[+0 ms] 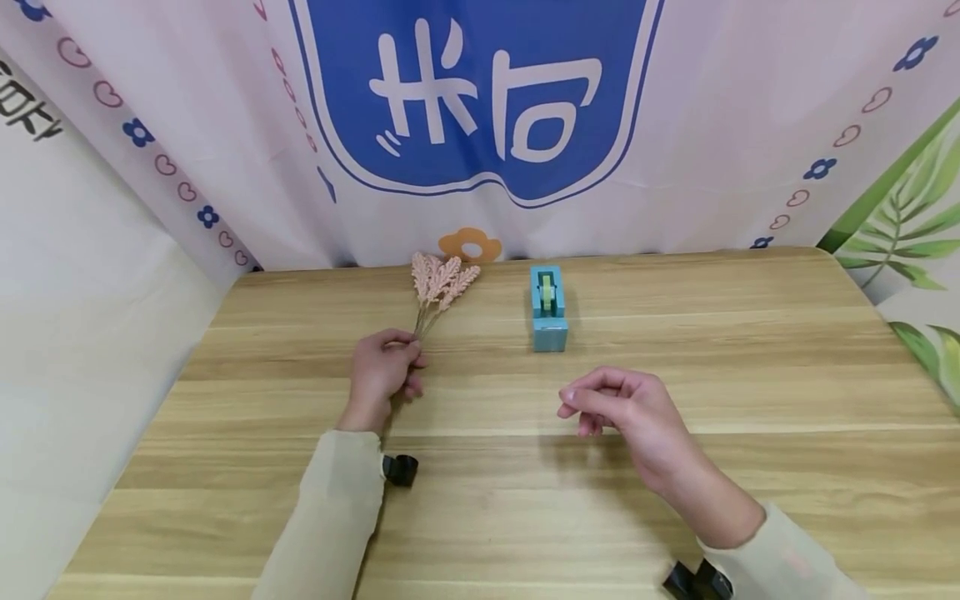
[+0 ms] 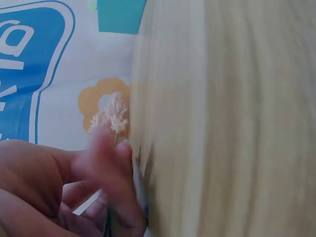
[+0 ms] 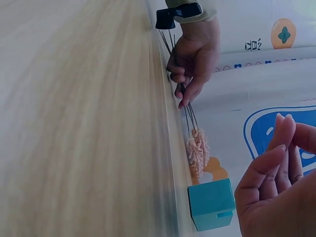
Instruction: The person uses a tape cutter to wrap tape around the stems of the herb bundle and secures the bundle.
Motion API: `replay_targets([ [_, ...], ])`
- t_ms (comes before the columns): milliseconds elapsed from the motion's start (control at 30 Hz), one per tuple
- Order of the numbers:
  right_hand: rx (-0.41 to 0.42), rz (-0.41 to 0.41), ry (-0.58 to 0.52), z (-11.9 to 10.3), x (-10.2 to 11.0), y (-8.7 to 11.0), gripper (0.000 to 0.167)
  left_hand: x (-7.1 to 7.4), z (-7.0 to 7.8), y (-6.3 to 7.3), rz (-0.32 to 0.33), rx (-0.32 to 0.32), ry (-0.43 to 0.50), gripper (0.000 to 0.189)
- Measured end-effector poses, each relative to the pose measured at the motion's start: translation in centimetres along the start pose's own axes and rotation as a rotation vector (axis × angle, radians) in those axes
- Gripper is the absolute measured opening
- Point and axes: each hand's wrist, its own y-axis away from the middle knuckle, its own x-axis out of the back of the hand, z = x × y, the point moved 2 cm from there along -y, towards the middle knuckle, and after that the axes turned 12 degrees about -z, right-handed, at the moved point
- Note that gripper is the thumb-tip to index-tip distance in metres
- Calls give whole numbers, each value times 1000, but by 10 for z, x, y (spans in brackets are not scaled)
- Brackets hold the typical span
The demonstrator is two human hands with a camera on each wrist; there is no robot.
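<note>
My left hand (image 1: pixel 384 367) pinches the thin dark stems of a small bunch of pink artificial flowers (image 1: pixel 441 281) just above the table. In the left wrist view the flower heads (image 2: pixel 116 111) show beyond the blurred fingers, which hide much of the stems. A blue-green tape dispenser (image 1: pixel 550 333) with a yellowish roll stands to the right of the bunch. Nearer the front, my right hand (image 1: pixel 633 417) hovers over the table with fingers loosely bent and thumb close to the index finger. Nothing shows between those fingertips in the right wrist view.
The wood-grain table (image 1: pixel 480 517) stretches under both hands. A printed curtain (image 1: pixel 712 150) hangs along its back edge, close behind the flowers and dispenser. Black wrist cameras (image 1: pixel 401 471) sit at both cuffs. Leaf-patterned cloth (image 1: pixel 918 217) lies beyond the right edge.
</note>
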Motion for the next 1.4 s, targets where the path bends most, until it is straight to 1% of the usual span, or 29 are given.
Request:
replay_targets([
  [100,2,1,0,0,0,0,4,2,0,-1,43,-25,-86,26],
  [200,3,0,0,-1,1,0,4,3,2,-1,47,-24,-165,31],
  [267,7,0,3,-2,1,0,4,4,3,1,17,-9,-204,34],
  [333,14,0,6,-3,1,1,4,5,5,3,-30,6,-225,38],
  [433,23,3,8,-4,1,1,5,7,6,6,-91,10,-223,40],
  [533,26,4,4,-5,1,1,5,8,7,8,-111,12,-200,36],
  [633,28,3,-1,-5,1,1,5,9,6,8,-89,1,-157,27],
  [767,35,2,-7,-5,1,1,5,11,4,8,-29,-43,-125,18],
  [867,40,3,-8,-5,1,2,5,13,2,8,2,-69,-150,16],
  [967,42,3,-9,-5,2,2,6,15,0,9,4,-77,-182,19],
  [1033,46,-2,-8,-6,2,2,6,18,0,12,-23,-66,-186,23],
  [1167,66,-3,-5,-11,2,2,5,25,1,18,-114,-41,-163,30],
  [1200,70,1,-4,-13,2,2,5,28,1,20,-129,-40,-150,32],
  [1267,77,13,-3,-17,2,2,4,33,1,22,-141,-50,-157,33],
  [1333,83,24,-2,-22,2,2,4,40,0,23,-145,-68,-197,33],
  [1400,96,35,-5,-27,2,1,5,48,-1,24,-154,-100,-286,34],
])
